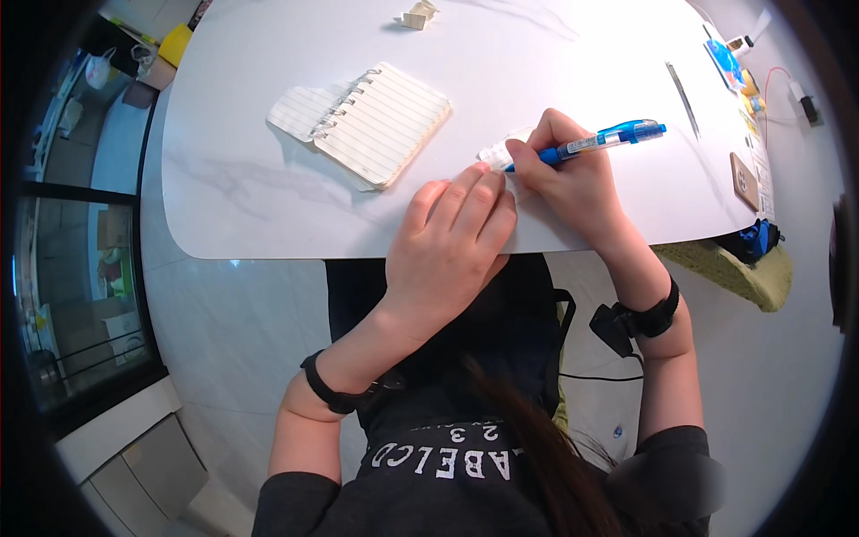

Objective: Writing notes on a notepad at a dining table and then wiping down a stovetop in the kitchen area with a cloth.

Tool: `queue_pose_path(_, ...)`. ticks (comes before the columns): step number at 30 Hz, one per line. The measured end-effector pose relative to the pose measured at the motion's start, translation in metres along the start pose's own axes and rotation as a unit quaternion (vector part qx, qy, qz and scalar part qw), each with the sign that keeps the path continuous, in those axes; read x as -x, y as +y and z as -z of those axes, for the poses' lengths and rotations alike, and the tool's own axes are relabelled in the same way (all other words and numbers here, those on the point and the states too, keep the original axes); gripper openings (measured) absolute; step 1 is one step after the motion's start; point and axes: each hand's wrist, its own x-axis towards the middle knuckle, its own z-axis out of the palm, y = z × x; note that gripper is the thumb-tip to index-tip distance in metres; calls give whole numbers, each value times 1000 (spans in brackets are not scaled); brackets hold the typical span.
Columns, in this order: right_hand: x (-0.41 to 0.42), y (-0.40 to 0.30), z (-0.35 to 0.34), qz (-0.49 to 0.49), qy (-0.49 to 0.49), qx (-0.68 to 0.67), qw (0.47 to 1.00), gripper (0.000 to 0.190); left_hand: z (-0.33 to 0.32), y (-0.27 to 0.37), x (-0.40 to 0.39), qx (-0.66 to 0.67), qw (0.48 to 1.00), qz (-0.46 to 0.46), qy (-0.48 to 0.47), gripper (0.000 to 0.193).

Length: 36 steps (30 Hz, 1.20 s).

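Observation:
My right hand (574, 181) grips a blue and clear pen (584, 144) that bears a printed label. The pen's tip points down and left at a small piece of white paper (495, 153) on the table. My left hand (456, 221) lies palm down at the table's front edge, its fingertips touching the paper's near left side. Both hands cover much of this paper, so its full shape is hidden. To the left of my hands is a spiral-bound notepad (386, 124), open to a lined page, with a smaller lined flap beyond its wire rings.
On the white marbled table (268, 208), a small folded paper (417, 19) stands near the far side. A slim pen (683, 101) and a phone (743, 181) lie at the right. Blue packaging (725, 64) sits by the wall. A green padded seat (745, 268) adjoins the right corner.

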Motion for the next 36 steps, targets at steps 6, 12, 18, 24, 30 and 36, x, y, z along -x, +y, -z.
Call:
queue_pose_path(6,0,1,0,11,-6,-9,1000,30,0,0,1,1,1000,1,0,53)
queue_pose_path(12,0,3,-1,8,18,-2,1000,29,0,0,1,1,1000,1,-7,54)
queue_pose_path(18,0,1,0,3,13,4,1000,29,0,1,2,3,1000,2,-11,57)
queue_pose_path(24,0,2,0,8,14,2,1000,30,0,0,1,7,1000,2,-9,59)
queue_pose_path(30,1,0,0,15,11,15,1000,26,0,0,2,1,1000,1,-13,59)
queue_pose_path(36,1,8,0,30,22,36,999,28,1,0,1,0,1000,-2,-13,59)
